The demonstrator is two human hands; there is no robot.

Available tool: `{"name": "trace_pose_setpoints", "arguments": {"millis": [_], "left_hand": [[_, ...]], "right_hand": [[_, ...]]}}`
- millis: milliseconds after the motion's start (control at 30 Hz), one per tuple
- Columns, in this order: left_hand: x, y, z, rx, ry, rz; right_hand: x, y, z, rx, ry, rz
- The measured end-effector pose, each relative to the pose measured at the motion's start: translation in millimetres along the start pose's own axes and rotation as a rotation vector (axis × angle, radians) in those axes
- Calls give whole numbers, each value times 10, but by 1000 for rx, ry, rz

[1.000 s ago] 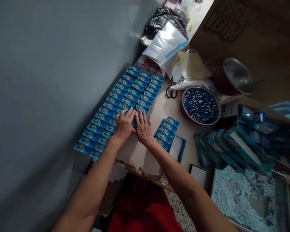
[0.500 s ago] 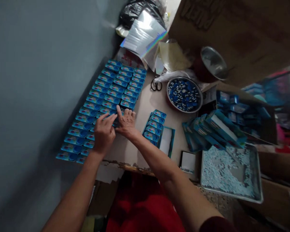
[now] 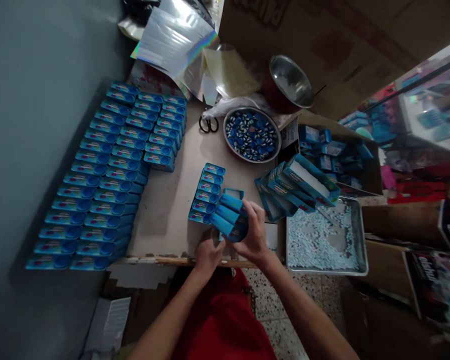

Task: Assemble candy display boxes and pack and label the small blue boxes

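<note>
My right hand point(image 3: 254, 231) is wrapped round a bundle of several small blue boxes point(image 3: 227, 215), held tilted above the front of the table. Just below the bundle is my left hand point(image 3: 209, 254), its fingers curled in towards the lower end; what they grip is partly hidden. Left of the bundle, a short row of small blue boxes point(image 3: 209, 190) stands on the table. Behind the bundle shows the rim of an open blue tray box point(image 3: 234, 191), mostly covered.
Long rows of matching blue boxes point(image 3: 112, 175) fill the left side along the wall. Scissors point(image 3: 209, 124) and a bowl of blue-and-white pieces point(image 3: 252, 134) lie farther back. Stacked blue display boxes point(image 3: 296, 182) and a metal tray of pale bits point(image 3: 324, 240) are at right.
Both hands have left the rows at left and come right to the table's front. My right hand now holds a bundle of blue boxes. The view has turned right.
</note>
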State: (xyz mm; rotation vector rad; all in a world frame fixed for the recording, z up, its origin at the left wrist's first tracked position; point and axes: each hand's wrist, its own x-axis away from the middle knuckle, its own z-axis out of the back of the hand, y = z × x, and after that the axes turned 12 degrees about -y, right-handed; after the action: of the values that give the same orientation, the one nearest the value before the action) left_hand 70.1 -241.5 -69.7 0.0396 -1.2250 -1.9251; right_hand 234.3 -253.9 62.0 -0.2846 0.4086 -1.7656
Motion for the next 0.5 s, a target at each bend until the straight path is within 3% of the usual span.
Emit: {"name": "trace_pose_setpoints", "arguments": {"millis": [67, 167, 367, 500], "left_hand": [[-286, 47, -110, -44, 37, 116], [-463, 13, -179, -89, 39, 192], [-458, -62, -185, -52, 52, 73], [-502, -40, -188, -17, 28, 51]], "right_hand": [[37, 416, -138, -1, 0, -12], [-35, 806, -320, -4, -96, -1], [-275, 914, -426, 91, -265, -8], [-366, 958, -484, 162, -284, 8]]}}
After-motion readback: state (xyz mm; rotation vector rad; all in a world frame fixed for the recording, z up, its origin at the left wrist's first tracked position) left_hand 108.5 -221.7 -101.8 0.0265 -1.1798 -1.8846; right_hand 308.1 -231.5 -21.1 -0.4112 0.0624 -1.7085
